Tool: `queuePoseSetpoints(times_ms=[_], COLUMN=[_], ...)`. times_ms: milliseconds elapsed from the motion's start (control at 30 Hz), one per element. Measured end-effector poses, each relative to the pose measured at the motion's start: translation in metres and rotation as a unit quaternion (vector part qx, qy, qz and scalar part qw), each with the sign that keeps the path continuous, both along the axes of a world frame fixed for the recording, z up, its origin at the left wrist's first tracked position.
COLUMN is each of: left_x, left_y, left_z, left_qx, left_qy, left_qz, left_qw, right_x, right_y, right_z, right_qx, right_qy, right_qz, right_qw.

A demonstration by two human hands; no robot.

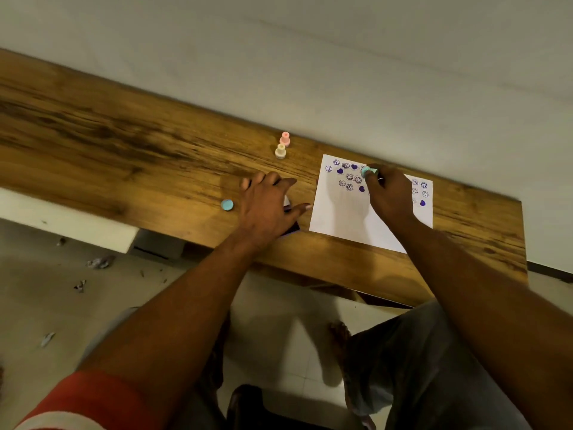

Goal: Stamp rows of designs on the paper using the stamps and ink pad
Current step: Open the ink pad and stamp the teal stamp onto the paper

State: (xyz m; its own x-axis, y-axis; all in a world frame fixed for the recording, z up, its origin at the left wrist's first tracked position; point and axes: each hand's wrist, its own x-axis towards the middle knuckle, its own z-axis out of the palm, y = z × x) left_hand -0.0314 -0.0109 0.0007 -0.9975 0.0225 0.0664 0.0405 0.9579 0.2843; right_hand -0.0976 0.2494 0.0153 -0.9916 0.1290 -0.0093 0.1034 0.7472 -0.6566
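Right hand [389, 193] pinches teal stamp [370, 171] on paper [338, 218], blank area at 6 o'clock; left hand [268, 206], fingers spread, covers ink pad [291, 229] at 9 o'clock.

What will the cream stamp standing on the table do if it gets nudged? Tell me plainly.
The cream stamp looks tall and narrow on a small base, so it would probably tip. Its round body suggests it could then roll on the smooth table. The pink stamp stands just behind it, so it might get knocked too.
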Motion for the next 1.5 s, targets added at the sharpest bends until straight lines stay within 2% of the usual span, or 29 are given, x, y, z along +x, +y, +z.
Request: queuePoseSetpoints(times_ms=[133,300,600,867,1067,1167,1267,1433,1500], left_x=[-0.002,-0.004,0.004,0.008,0.005,0.004,0.003,0.0,0.0], left_y=[-0.048,-0.11,-0.128,-0.133,-0.132,-0.13,-0.129,-0.127,-0.127], left_z=[0.013,0.012,-0.005,-0.009,-0.009,-0.009,-0.009,-0.009,-0.009], left_qx=[0.051,0.084,0.071,0.119,0.105,0.095,0.079,0.059,0.062], left_qy=[-0.014,-0.093,-0.147,-0.161,-0.164,-0.172,-0.166,-0.177,-0.184], left_qz=[0.031,0.064,0.067,0.086,0.096,0.096,0.093,0.09,0.096], left_qw=[0.998,0.99,0.984,0.976,0.976,0.976,0.979,0.978,0.976], right_x=[0.013,0.022,0.031,0.029,0.033,0.033,0.03,0.025,0.025], right_y=[-0.031,-0.092,-0.19,-0.212,-0.218,-0.219,-0.225,-0.247,-0.254], right_z=[0.003,0.005,-0.005,-0.014,-0.026,-0.022,-0.011,0.004,0.007], right_qx=[-0.044,-0.066,0.045,0.1,0.097,0.139,0.214,0.388,0.435], right_qy=[0.015,0.004,-0.02,-0.021,-0.02,-0.01,0.032,0.105,0.115], right_qz=[0.022,0.125,0.317,0.372,0.371,0.38,0.422,0.52,0.536], right_qw=[0.999,0.99,0.947,0.923,0.923,0.914,0.88,0.754,0.714])
